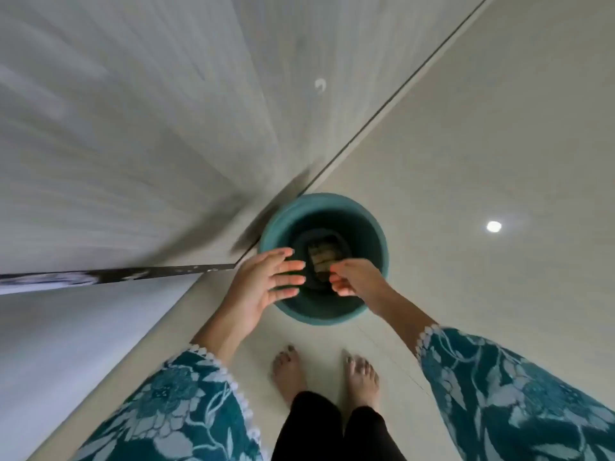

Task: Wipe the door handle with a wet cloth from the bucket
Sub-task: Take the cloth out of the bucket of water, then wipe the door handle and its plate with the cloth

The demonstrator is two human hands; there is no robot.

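Observation:
A teal bucket stands on the pale floor right in front of my bare feet. At its bottom lies a brownish striped cloth, partly hidden by my fingers. My left hand hovers over the bucket's near left rim, palm turned inward and fingers spread, holding nothing. My right hand hangs over the near right part of the opening, fingers curled downward just above the cloth; whether they touch it is unclear. The door handle is out of sight.
A pale grey door or wall panel rises on the left, blurred, with a dark strip along its lower edge. The tiled floor spreads to the right, with a light's reflection. My feet stand just behind the bucket.

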